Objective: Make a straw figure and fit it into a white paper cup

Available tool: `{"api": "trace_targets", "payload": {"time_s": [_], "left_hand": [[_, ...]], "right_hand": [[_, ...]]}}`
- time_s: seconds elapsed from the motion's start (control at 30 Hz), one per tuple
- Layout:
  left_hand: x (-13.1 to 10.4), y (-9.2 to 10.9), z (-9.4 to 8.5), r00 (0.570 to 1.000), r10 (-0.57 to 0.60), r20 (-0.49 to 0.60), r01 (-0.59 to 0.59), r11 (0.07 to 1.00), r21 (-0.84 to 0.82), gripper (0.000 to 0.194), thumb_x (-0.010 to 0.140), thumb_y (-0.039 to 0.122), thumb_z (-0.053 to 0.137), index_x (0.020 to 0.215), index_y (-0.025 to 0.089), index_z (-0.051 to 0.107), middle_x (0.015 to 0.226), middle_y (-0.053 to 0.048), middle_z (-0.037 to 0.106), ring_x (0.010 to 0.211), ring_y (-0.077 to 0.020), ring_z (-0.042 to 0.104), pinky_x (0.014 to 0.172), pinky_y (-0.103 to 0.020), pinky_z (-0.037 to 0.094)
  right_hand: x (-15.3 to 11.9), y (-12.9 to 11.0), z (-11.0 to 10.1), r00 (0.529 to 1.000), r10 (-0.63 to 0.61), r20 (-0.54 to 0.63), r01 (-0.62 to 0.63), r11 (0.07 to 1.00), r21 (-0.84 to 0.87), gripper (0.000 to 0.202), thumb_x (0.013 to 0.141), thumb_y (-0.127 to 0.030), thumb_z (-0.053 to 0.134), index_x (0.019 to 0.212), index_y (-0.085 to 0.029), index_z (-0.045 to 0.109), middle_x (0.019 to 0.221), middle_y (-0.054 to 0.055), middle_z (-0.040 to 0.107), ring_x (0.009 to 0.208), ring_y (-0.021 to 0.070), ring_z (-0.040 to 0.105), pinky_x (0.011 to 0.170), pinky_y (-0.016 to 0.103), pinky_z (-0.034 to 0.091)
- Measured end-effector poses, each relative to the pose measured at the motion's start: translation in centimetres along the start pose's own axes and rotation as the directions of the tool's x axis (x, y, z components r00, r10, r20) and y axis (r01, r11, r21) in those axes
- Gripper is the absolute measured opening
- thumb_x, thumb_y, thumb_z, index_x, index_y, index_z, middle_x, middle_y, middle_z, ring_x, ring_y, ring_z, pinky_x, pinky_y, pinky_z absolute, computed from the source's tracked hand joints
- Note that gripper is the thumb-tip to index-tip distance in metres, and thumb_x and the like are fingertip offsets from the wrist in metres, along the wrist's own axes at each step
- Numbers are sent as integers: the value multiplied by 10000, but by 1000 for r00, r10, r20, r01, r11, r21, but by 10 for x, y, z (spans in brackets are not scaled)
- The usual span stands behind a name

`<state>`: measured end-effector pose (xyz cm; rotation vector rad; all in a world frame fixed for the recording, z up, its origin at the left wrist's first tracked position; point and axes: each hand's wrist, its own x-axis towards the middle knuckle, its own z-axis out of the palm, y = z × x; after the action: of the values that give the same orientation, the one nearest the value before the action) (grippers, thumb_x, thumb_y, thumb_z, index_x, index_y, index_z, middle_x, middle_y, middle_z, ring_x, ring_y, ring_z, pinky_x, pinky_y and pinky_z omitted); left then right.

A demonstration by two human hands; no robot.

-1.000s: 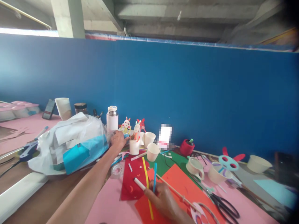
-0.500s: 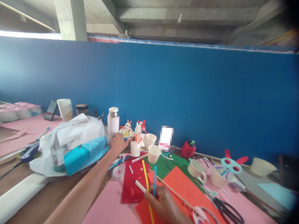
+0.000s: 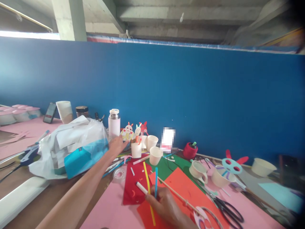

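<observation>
My left hand (image 3: 118,144) stretches to the back of the table. Its fingers curl in at a white paper cup (image 3: 126,136) with a paper rabbit (image 3: 129,128) and yellow strips; the hand partly hides the cup. My right hand (image 3: 164,202) rests closed over the orange paper (image 3: 178,184), with a blue straw (image 3: 156,181) standing up from its fingers. A yellow straw (image 3: 146,175) runs past the thumb; whether it is gripped I cannot tell. A white pen-like stick with a dark tip (image 3: 141,187) meets the thumb's end.
White paper cups (image 3: 156,156), some with paper figures, stand along the back. A pink bottle (image 3: 114,124) and a plastic bag (image 3: 71,140) are at left. Scissors (image 3: 228,210), a mug (image 3: 198,171) and a tape roll (image 3: 119,174) lie around the coloured paper.
The whole view has shifted slightly left. My left hand has moved a little at the rabbit cup, which now shows less behind the fingers. My right hand keeps its grip.
</observation>
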<state>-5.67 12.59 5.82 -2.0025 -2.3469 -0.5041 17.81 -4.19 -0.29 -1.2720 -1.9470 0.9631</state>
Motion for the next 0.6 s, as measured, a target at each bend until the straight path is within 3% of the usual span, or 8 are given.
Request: {"api": "trace_targets", "payload": {"time_s": [0.17, 0.27, 0.43, 0.6], "left_hand": [[-10, -10, -20, 998, 62, -11, -62, 998, -18, 475, 872, 431, 274, 1259, 191, 409, 1053, -136, 631, 946, -257, 592, 775, -338, 424], [-19, -24, -28, 994, 113, 2, -113, 993, -17, 396, 893, 344, 229, 1109, 224, 539, 1055, -80, 634, 951, -212, 580, 793, -296, 408], [-35, -41, -13, 966, 212, 148, -214, 977, 2, 287, 836, 236, 359, 785, 234, 642, 909, -22, 666, 860, -175, 598, 725, -248, 417], [-42, -42, 6, 951, 218, 218, -236, 970, 60, 245, 780, 180, 401, 756, 185, 645, 938, -107, 647, 858, -227, 601, 683, -296, 428]], "right_hand": [[0, -2, -1, 1000, -12, -17, 12, 1000, 0, 321, 802, -345, 487, 550, -162, 410, 521, -57, 303, 491, 65, 297, 451, 204, 207], [1, 0, -1, 1000, -25, -14, 25, 1000, -7, 342, 808, -388, 478, 558, -157, 448, 518, -56, 302, 495, 68, 296, 456, 203, 215], [1, 5, 3, 1000, -2, -7, 2, 1000, -20, 347, 809, -405, 472, 568, -156, 453, 517, -56, 308, 488, 67, 301, 457, 200, 221], [0, 5, 3, 1000, -10, 1, 10, 1000, -17, 342, 807, -379, 477, 555, -163, 391, 526, -55, 299, 496, 66, 301, 459, 201, 215]]}}
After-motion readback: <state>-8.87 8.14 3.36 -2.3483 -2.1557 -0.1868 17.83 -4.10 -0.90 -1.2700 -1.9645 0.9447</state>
